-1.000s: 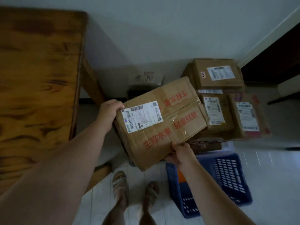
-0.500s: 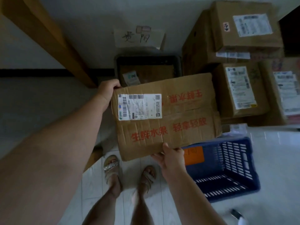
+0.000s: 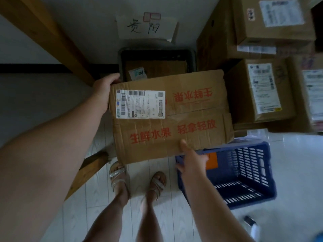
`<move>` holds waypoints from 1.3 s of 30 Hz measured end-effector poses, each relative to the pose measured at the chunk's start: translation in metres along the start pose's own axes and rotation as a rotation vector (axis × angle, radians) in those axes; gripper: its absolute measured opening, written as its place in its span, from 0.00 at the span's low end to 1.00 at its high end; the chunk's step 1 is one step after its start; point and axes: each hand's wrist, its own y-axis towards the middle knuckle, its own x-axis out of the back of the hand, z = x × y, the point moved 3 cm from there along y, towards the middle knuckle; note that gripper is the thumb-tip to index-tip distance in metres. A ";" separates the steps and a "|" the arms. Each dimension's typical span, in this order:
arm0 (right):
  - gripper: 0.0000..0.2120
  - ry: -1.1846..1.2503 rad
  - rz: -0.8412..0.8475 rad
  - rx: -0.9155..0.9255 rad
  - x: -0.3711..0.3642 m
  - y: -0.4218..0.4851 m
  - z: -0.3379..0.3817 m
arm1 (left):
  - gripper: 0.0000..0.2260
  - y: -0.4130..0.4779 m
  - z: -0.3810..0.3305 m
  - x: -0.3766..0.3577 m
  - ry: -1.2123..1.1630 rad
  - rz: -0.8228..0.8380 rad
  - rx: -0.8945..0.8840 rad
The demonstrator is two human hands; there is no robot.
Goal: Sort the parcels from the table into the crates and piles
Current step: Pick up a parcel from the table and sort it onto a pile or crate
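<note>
I hold a large brown cardboard parcel with red printed characters and a white shipping label, flat in front of me above the floor. My left hand grips its far left corner. My right hand holds its near edge, thumb on top. Just beyond the parcel a dark crate stands against the wall with a flat parcel inside it. A blue slotted crate sits on the floor to the lower right, partly under the held parcel.
A pile of brown labelled boxes rises at the right against the wall. A paper sign with handwriting hangs above the dark crate. A wooden table leg slants at upper left. My sandalled feet stand on white tiles.
The view has tilted down and moved closer to the floor crates. The held parcel has levelled out and come nearer the dark crate; both hands keep the same grip.
</note>
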 end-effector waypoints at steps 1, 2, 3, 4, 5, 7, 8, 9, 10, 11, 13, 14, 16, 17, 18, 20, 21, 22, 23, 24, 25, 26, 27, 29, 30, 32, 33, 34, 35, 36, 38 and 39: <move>0.49 -0.003 -0.090 0.062 0.016 0.005 0.013 | 0.12 -0.006 0.002 0.000 -0.030 0.028 0.007; 0.52 -0.015 -0.157 0.134 0.034 0.011 0.027 | 0.13 -0.012 0.007 0.001 -0.049 0.058 0.023; 0.51 -0.040 -0.187 0.213 0.049 0.016 0.040 | 0.13 -0.020 0.013 0.002 -0.046 0.084 0.050; 0.47 -0.076 -0.164 0.292 0.060 0.021 0.052 | 0.14 -0.027 0.020 0.003 -0.027 0.104 0.079; 0.41 -0.140 -0.096 0.360 0.065 0.026 0.061 | 0.15 -0.034 0.028 0.005 -0.010 0.118 0.105; 0.25 -0.387 0.024 0.443 0.066 0.032 0.073 | 0.18 -0.046 0.044 0.009 -0.011 0.105 0.159; 0.22 -0.516 0.044 0.481 0.065 0.034 0.076 | 0.18 -0.050 0.050 0.011 -0.018 0.087 0.185; 0.20 -0.606 0.047 0.515 0.063 0.037 0.077 | 0.17 -0.053 0.054 0.014 -0.018 0.073 0.201; 0.19 -0.651 0.048 0.541 0.062 0.039 0.078 | 0.15 -0.055 0.056 0.015 -0.003 0.066 0.201; 0.17 -0.674 0.044 0.561 0.062 0.040 0.077 | 0.13 -0.055 0.055 0.017 0.023 0.052 0.191; 0.14 -0.727 0.009 0.590 0.061 0.042 0.076 | 0.14 -0.054 0.051 0.017 0.089 -0.002 0.174; 0.13 -0.751 -0.019 0.606 0.061 0.042 0.076 | 0.15 -0.053 0.048 0.016 0.122 -0.029 0.173; 0.15 -0.794 -0.066 0.636 0.064 0.044 0.080 | 0.17 -0.053 0.044 0.008 0.190 -0.066 0.169; 0.17 -0.825 -0.082 0.646 0.066 0.046 0.083 | 0.18 -0.053 0.042 0.003 0.221 -0.075 0.164; 0.18 -0.865 -0.094 0.653 0.067 0.048 0.087 | 0.17 -0.052 0.038 -0.001 0.245 -0.084 0.154; 0.21 -0.954 -0.092 0.662 0.068 0.055 0.092 | 0.15 -0.050 0.032 -0.008 0.289 -0.127 0.114; 0.21 -0.980 -0.083 0.662 0.069 0.058 0.093 | 0.14 -0.050 0.030 -0.010 0.308 -0.148 0.087; 0.20 -0.975 -0.073 0.658 0.069 0.062 0.092 | 0.13 -0.050 0.029 -0.013 0.325 -0.161 0.059; 0.18 -0.944 -0.064 0.651 0.070 0.066 0.091 | 0.13 -0.051 0.030 -0.015 0.340 -0.165 0.028; 0.15 -0.902 -0.057 0.641 0.070 0.070 0.090 | 0.13 -0.050 0.031 -0.017 0.361 -0.164 -0.010; 0.13 -0.868 -0.052 0.631 0.071 0.074 0.088 | 0.14 -0.050 0.034 -0.019 0.381 -0.161 -0.048; 0.11 -0.837 -0.054 0.626 0.072 0.077 0.088 | 0.15 -0.049 0.035 -0.022 0.386 -0.153 -0.077; 0.10 -0.801 -0.058 0.629 0.073 0.081 0.088 | 0.16 -0.049 0.037 -0.023 0.371 -0.141 -0.091; 0.13 -0.731 -0.075 0.662 0.074 0.085 0.092 | 0.13 -0.046 0.042 -0.023 0.324 -0.115 -0.090; 0.15 -0.710 -0.086 0.692 0.073 0.086 0.092 | 0.10 -0.045 0.046 -0.020 0.305 -0.105 -0.083; 0.16 -0.691 -0.084 0.716 0.070 0.085 0.086 | 0.06 -0.045 0.060 -0.009 0.268 -0.102 -0.039; 0.15 -0.688 -0.076 0.707 0.069 0.085 0.079 | 0.08 -0.043 0.068 -0.003 0.253 -0.109 -0.011; 0.14 -0.686 -0.063 0.681 0.068 0.086 0.070 | 0.10 -0.042 0.076 0.001 0.243 -0.114 0.013; 0.12 -0.684 -0.045 0.647 0.068 0.087 0.062 | 0.12 -0.042 0.081 0.003 0.239 -0.115 0.025; 0.10 -0.694 -0.025 0.616 0.065 0.091 0.056 | 0.13 -0.038 0.086 0.002 0.241 -0.117 0.026; 0.09 -0.801 -0.011 0.562 0.059 0.099 0.053 | 0.15 -0.027 0.094 -0.004 0.319 -0.133 0.003; 0.16 -0.886 -0.005 0.555 0.055 0.102 0.055 | 0.17 -0.025 0.096 -0.008 0.395 -0.144 -0.026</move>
